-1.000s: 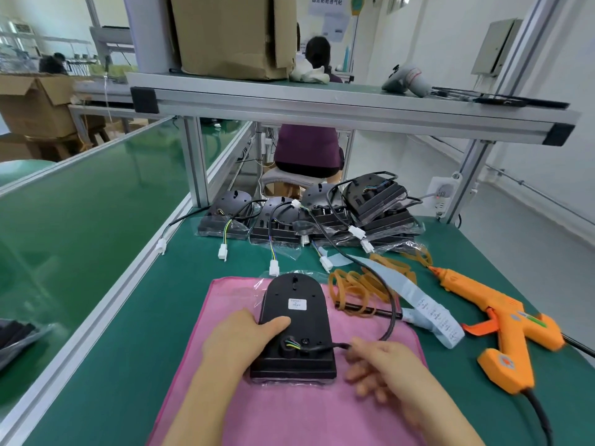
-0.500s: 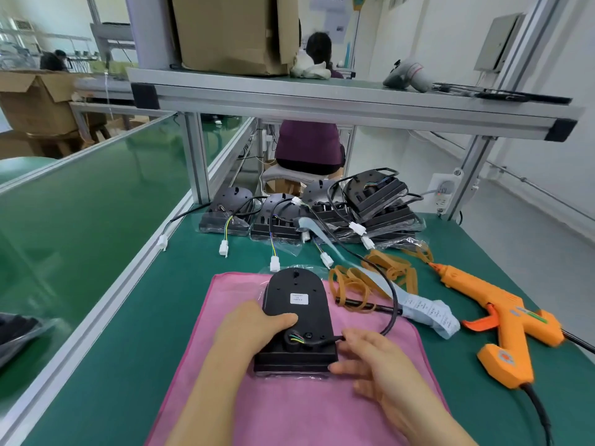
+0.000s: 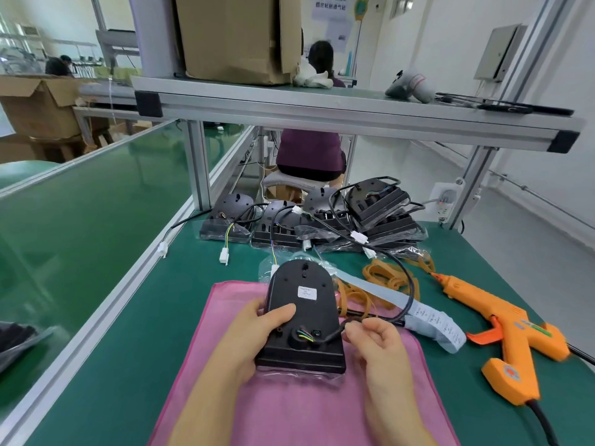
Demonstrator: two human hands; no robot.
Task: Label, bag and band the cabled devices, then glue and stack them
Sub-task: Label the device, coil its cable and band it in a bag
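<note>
The device [image 3: 302,320] is gripped at its left edge by the left hand [image 3: 254,336], long axis pointing away; the cable [image 3: 409,284], seemingly pinched by the right hand [image 3: 376,346], loops rightward.

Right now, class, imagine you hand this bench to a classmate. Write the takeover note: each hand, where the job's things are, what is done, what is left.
Left hand: grip on the left side of the black device, thumb on top.
Right hand: pinches the cable close to where it leaves the device.
Places: the device lies on the pink cloth, with clear plastic showing at both ends. The rubber bands, label strip and glue gun lie to the right. The other devices are piled at the back.
Done: the label is on.
Left: probably finish bagging, then band, glue and stack.
</note>
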